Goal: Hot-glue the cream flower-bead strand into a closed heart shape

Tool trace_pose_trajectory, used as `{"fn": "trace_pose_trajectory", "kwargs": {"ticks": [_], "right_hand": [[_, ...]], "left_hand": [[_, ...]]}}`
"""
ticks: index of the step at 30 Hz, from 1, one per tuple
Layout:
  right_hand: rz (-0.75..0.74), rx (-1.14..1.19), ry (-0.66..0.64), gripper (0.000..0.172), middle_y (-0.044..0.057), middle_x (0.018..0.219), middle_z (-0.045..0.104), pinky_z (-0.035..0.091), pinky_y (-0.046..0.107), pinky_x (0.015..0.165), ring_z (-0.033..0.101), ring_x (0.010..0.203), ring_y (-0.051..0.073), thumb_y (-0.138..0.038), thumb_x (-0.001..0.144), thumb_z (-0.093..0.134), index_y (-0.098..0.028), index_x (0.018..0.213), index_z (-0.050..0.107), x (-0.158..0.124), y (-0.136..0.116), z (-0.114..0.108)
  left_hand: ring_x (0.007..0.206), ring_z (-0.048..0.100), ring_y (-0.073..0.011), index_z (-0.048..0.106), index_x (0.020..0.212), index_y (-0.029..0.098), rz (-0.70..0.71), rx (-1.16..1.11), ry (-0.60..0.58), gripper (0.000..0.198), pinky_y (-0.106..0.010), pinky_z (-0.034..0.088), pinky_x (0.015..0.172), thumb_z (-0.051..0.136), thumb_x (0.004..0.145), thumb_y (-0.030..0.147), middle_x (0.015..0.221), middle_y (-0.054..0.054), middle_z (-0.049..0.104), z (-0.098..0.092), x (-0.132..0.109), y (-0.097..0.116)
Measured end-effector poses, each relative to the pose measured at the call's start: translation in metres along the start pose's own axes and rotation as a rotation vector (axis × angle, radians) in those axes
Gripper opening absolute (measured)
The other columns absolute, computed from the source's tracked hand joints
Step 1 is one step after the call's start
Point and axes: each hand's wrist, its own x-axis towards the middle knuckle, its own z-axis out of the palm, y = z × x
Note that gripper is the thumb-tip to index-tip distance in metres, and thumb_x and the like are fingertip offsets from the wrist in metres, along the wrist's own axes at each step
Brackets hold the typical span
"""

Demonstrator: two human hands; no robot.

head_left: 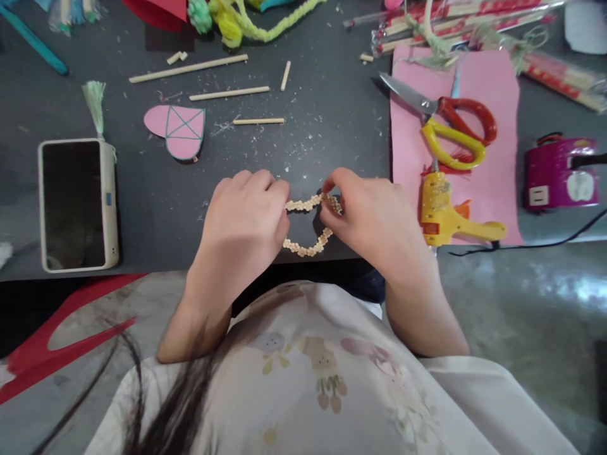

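Note:
Between my two hands, close to the table's front edge, is a loop of cream flower-patterned trim (306,249). My left hand (249,218) has its fingers closed on the loop's left side, and the fingertips are partly hidden. With thumb and forefinger, my right hand (367,218) pinches the upper right part of the trim. The lower part of the loop curves in view between the hands. Up and to the left lies a pink heart-shaped paper piece (184,131) with dark green lines. Thin wooden sticks (258,121) of different lengths lie beyond my hands.
At the right, a pink sheet (502,145) carries scissors (431,110) with red and yellow handles and a yellow glue gun (439,212). A purple power box (559,172) stands beyond it. On the left lies a phone (73,205). Wrapped chopsticks (455,25) lie at the back right.

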Motion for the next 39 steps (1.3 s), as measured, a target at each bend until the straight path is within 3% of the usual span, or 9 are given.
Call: {"fn": "trace_pose_trajectory", "kwargs": {"ticks": [7,12,16,19,22,27,30,33,39], "right_hand": [[-0.036,0.015,-0.044,0.019,0.004,0.07,0.068,0.029,0.03,0.056,0.058,0.058,0.018,-0.025,0.089,0.053,-0.018,0.102,0.066,-0.01,-0.005,-0.001],[-0.006,0.145,0.015,0.024,0.001,0.069,0.066,0.033,0.028,0.056,0.053,0.055,0.015,-0.029,0.09,0.056,-0.02,0.11,0.067,-0.027,0.004,-0.009],[0.081,0.283,0.043,0.018,-0.001,0.063,0.062,0.033,0.027,0.054,0.046,0.05,0.011,-0.031,0.094,0.055,-0.02,0.095,0.069,-0.047,0.015,-0.015],[0.145,0.397,-0.033,0.025,-0.004,0.055,0.054,0.029,0.025,0.049,0.038,0.046,0.008,-0.036,0.093,0.057,-0.02,0.076,0.065,-0.064,0.019,-0.012],[0.167,0.577,-0.203,0.028,-0.006,0.052,0.049,0.029,0.023,0.048,0.038,0.048,0.007,-0.038,0.092,0.059,-0.02,0.07,0.062,-0.081,0.019,0.0],[0.2,0.867,-0.416,0.02,-0.005,0.064,0.057,0.034,0.022,0.054,0.046,0.058,0.008,-0.034,0.091,0.058,-0.02,0.082,0.068,-0.099,0.011,0.039],[0.273,1.101,-0.409,0.02,-0.003,0.07,0.06,0.036,0.022,0.055,0.045,0.06,0.008,-0.036,0.086,0.064,-0.019,0.093,0.072,-0.103,0.001,0.065],[0.389,1.42,-0.418,0.032,-0.003,0.073,0.059,0.034,0.022,0.051,0.042,0.056,0.006,-0.04,0.078,0.074,-0.018,0.1,0.071,-0.104,-0.01,0.082],[0.551,1.757,-0.317,0.036,-0.001,0.082,0.068,0.037,0.021,0.047,0.047,0.052,0.004,-0.035,0.067,0.084,-0.016,0.094,0.07,-0.1,-0.022,0.09]], "left_hand": [[0.075,0.057,-0.0257,0.062,0.086,0.024,0.07,0.025,0.046,0.011,-0.041,0.041,0.065,0.053,0.084,0.018,0.083,-0.007,0.064,0.0,-0.02,-0.005],[0.076,0.058,-0.0246,0.061,0.087,0.023,0.091,0.038,0.068,0.01,-0.04,0.04,0.064,0.053,0.087,0.018,0.086,-0.006,0.065,0.0,-0.035,-0.005],[0.078,0.06,-0.0251,0.061,0.087,0.023,0.075,0.017,0.051,0.01,-0.041,0.042,0.067,0.053,0.087,0.017,0.087,-0.005,0.066,0.003,-0.039,-0.005],[0.079,0.06,-0.0243,0.062,0.087,0.023,0.06,-0.018,0.062,0.01,-0.04,0.042,0.068,0.054,0.088,0.018,0.087,-0.004,0.067,0.004,-0.038,-0.005],[0.08,0.059,-0.024,0.064,0.089,0.022,0.031,-0.02,0.045,0.01,-0.04,0.043,0.069,0.056,0.088,0.018,0.088,-0.005,0.067,0.003,-0.037,-0.004],[0.088,0.058,-0.026,0.067,0.091,0.02,-0.016,-0.032,-0.011,0.011,-0.044,0.044,0.076,0.055,0.091,0.02,0.091,-0.006,0.067,-0.001,-0.037,-0.001],[0.096,0.057,-0.0278,0.068,0.096,0.021,-0.05,-0.071,-0.04,0.015,-0.045,0.044,0.083,0.054,0.092,0.019,0.095,-0.007,0.067,-0.002,-0.037,0.001],[0.1,0.057,-0.0284,0.069,0.099,0.022,-0.078,-0.079,-0.058,0.018,-0.044,0.042,0.088,0.053,0.092,0.019,0.098,-0.007,0.067,-0.002,-0.036,0.003],[0.107,0.056,-0.0299,0.069,0.106,0.024,-0.12,-0.146,0.019,0.019,-0.045,0.041,0.093,0.058,0.091,0.023,0.105,-0.007,0.067,-0.003,-0.043,0.002]]}}
